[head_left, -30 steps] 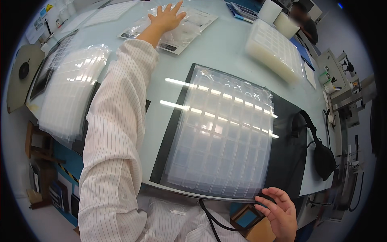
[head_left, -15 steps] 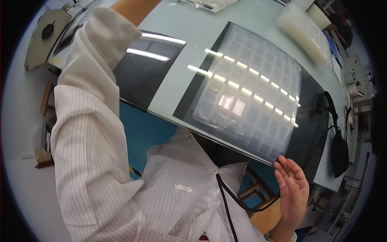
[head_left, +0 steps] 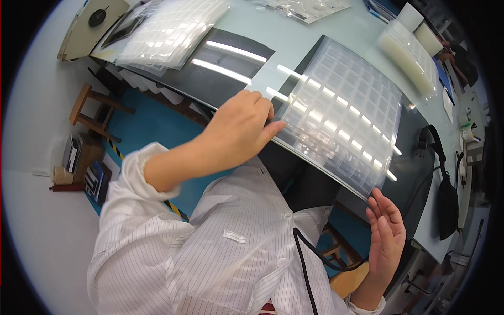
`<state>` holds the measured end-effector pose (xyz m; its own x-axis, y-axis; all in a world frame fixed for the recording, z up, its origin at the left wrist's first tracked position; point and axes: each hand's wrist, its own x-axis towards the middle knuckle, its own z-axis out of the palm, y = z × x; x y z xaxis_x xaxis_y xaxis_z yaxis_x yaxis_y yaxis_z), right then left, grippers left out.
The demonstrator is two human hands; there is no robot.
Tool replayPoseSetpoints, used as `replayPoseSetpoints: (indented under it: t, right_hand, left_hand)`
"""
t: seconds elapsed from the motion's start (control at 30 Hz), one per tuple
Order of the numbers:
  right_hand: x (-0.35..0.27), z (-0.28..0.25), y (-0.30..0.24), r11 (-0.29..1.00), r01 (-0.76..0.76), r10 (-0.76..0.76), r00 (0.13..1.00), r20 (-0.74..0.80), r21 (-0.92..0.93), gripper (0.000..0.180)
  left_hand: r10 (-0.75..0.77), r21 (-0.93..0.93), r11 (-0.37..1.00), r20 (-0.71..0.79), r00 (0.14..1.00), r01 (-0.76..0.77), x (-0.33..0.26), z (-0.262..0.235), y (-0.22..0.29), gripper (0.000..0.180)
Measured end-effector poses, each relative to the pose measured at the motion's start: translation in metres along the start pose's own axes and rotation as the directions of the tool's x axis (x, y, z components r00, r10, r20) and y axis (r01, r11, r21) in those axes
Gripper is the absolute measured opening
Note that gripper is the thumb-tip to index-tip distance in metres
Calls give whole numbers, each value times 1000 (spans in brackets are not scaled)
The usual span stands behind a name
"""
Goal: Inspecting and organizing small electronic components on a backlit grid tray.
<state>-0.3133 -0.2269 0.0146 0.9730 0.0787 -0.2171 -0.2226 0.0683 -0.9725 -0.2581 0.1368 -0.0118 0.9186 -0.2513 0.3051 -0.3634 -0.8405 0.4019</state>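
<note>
A stack of clear plastic sheets (head_left: 346,100) with rows of square pockets lies on a dark mat (head_left: 310,63) at the table's front edge. At the stack's near left corner is my left hand (head_left: 239,126), palm down. Its fingers are bent and its thumb stands apart from them, the thumb tip by the sheet edge; I see nothing held. My right hand (head_left: 386,231) is at the near right corner, fingers stretched and side by side, fingertips against or just beside the edge. Farther left, another pile of clear pocketed sheets (head_left: 176,31) lies partly on a second dark mat (head_left: 210,79).
Plastic packets (head_left: 302,8) lie at the table's far side. A pale, thick stack of pocketed sheets (head_left: 407,58) stands at the far right. A black strap with a pouch (head_left: 446,205) lies to the right. A wooden stool (head_left: 97,113) stands on the blue floor at left.
My left hand has come back from the far left to the near left corner of the clear sheets. The left pile, mostly out of sight before, now shows. My right hand stays at its corner.
</note>
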Motion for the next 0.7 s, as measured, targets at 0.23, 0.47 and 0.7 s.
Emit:
replayPoseSetpoints:
  t: [0.23, 0.47, 0.7]
  right_hand:
    - [0, -5, 10, 979, 114, -111, 993, 26, -172, 40]
    - [7, 7, -2, 957, 169, -136, 979, 154, -235, 28]
    - [52, 5, -22, 889, 267, -208, 959, 191, -371, 23]
  left_hand:
    - [-28, 78, 996, -293, 956, 53, 1, 39, 20, 14]
    - [-370, -855, 516, -176, 912, 45, 36, 9, -7, 18]
    - [-440, -988, 114, 44, 897, 105, 53, 14, -12, 41]
